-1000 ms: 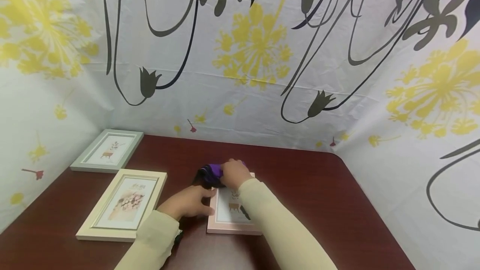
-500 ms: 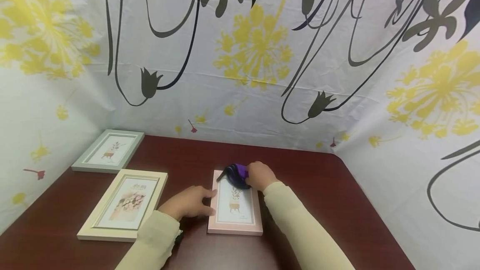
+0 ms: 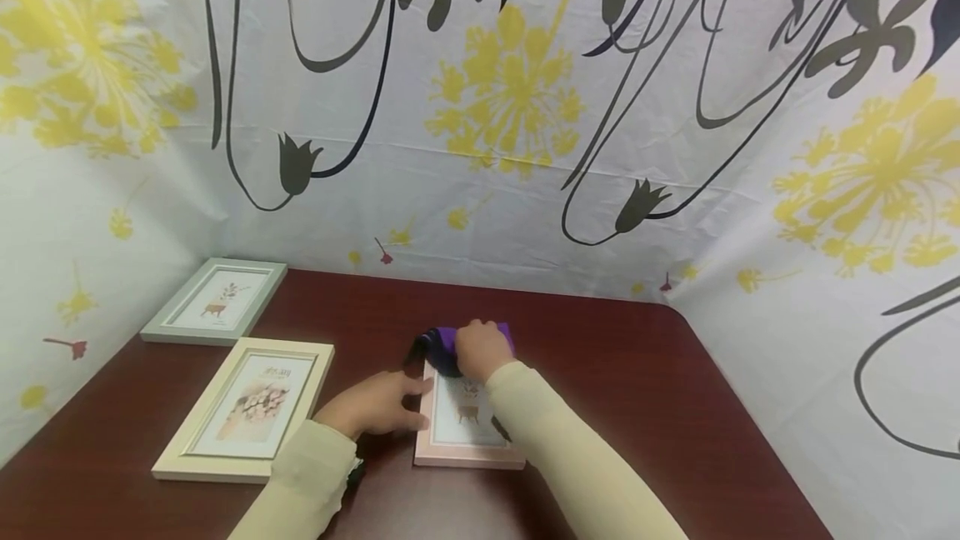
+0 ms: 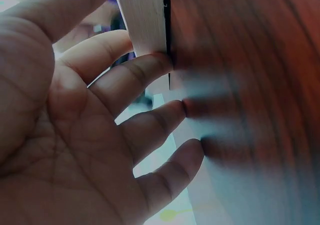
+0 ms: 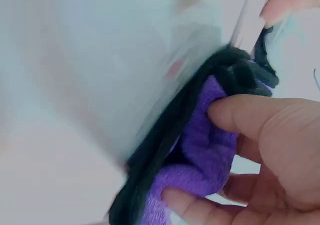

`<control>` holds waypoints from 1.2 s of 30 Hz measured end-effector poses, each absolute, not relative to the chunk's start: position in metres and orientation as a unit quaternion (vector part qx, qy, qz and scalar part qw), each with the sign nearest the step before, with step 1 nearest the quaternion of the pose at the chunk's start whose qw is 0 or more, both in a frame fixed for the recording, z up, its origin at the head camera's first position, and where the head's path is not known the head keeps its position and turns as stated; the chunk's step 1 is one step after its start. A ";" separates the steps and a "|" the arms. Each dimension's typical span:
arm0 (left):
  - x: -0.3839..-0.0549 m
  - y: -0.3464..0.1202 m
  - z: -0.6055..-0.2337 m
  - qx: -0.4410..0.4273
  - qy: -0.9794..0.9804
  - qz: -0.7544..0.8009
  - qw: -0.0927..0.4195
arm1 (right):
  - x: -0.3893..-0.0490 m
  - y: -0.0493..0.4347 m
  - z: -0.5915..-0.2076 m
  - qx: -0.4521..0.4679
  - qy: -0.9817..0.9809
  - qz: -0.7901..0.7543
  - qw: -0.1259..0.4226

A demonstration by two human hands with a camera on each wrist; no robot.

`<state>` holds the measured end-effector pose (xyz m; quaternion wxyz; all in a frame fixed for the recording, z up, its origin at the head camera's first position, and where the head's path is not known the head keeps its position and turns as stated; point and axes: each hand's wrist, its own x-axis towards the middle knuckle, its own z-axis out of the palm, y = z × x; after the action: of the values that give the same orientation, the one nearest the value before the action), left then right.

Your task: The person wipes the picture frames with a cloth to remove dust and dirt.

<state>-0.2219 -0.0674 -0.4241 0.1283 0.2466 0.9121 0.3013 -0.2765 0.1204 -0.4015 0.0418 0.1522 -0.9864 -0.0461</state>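
- Left hand (image 3: 375, 403): fingers spread, touching the pink frame (image 3: 452, 419) just right of it.
- Right hand (image 3: 482, 350): gripping a purple-black cloth (image 5: 197, 147) over that frame's far end.
- Cream frame (image 3: 251, 407): left of left hand; top lettering (image 3: 277, 372) too small to read.
- Green frame (image 3: 217, 304): beyond left hand.

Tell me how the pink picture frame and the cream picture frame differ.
Colour and size: the pink frame looks smaller than the cream frame.
Picture: the pink frame shows a potted plant, partly covered; the cream frame shows blossoms.
Handling: the left hand touches the pink frame, and the right hand holds a cloth on it; neither hand holds the cream frame.
Both lie flat on the table.
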 end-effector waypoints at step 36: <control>-0.222 -0.065 -0.424 0.219 0.920 0.302 0.123 | -0.287 0.168 -0.403 0.154 -0.987 0.036 0.024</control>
<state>-0.2217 -0.0652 -0.4244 0.1230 0.2186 0.9198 0.3018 -0.2867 0.1683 -0.4033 0.0238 0.1544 -0.9871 0.0363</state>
